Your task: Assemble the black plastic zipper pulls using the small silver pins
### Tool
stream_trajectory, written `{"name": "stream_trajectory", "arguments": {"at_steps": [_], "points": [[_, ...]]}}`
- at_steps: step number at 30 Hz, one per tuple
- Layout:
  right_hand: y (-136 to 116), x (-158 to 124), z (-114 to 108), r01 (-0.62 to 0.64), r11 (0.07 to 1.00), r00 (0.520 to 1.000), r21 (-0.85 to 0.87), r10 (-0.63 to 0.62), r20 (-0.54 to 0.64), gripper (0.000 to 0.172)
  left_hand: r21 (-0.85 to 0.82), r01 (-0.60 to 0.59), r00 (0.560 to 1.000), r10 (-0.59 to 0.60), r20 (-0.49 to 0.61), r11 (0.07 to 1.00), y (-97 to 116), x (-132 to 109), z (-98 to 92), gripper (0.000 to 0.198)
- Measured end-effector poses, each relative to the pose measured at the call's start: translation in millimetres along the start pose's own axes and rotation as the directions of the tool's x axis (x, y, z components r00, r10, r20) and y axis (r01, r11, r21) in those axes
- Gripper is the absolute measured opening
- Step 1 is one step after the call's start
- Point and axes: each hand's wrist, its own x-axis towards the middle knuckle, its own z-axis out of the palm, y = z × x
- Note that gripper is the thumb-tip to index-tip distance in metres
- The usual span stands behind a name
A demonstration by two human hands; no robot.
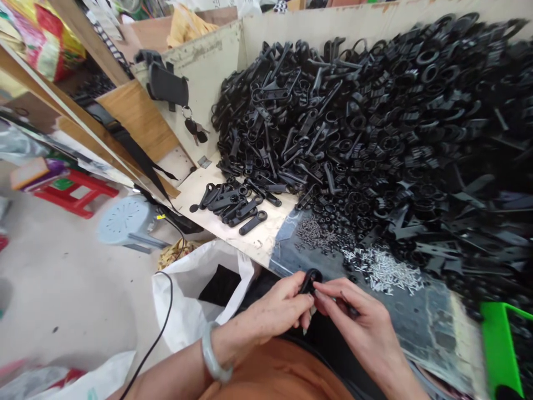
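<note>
My left hand (pixel 287 303) is closed around a black ring-ended plastic part (pixel 313 274), held just off the bench's front edge. My right hand (pixel 353 316) meets it there, thumb and forefinger pinched against the ring. Whatever lies between those fingertips is too small to make out. Something dark (pixel 351 311) shows under the curled fingers of the right hand. Beyond the hands lie a heap of silver pins (pixel 385 270) and a patch of small brownish pieces (pixel 314 233). Finished-looking black arms with ring ends (pixel 253 222) lie in a small group further left.
A large pile of black plastic parts (pixel 333 128) fills the walled bench. A green bin (pixel 497 350) stands at the right. Keys (pixel 195 130) and a phone holder (pixel 167 83) hang on the left wall. Below are a white sack (pixel 179 294), a blue stool (pixel 125 219) and a red stool (pixel 79 191).
</note>
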Motion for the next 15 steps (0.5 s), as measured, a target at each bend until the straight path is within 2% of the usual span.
{"name": "stream_trajectory", "arguments": {"at_steps": [5,9,12,15], "points": [[0.4,-5.1,-1.9,0.035,0.995,0.993,-0.096,-0.024,0.117,0.029,0.144,-0.139,0.989,0.146,-0.037,0.98,-13.2,3.5,-9.4,0.022],[-3.6,-4.3,0.4,0.078,0.973,0.992,-0.215,-0.054,0.116,0.033,0.19,-0.148,0.985,0.162,-0.06,0.971,-21.7,5.5,-12.1,0.026],[-8.8,-3.9,-4.0,0.068,0.973,0.987,-0.219,-0.033,0.158,0.035,0.104,-0.169,0.984,0.173,-0.04,0.98,-25.3,7.9,-12.6,0.033],[-11.7,-6.5,-12.9,0.034,0.957,0.992,-0.289,0.003,0.126,0.04,-0.029,-0.179,0.984,0.179,-0.01,0.983,-25.7,10.5,-12.7,0.041]]}}
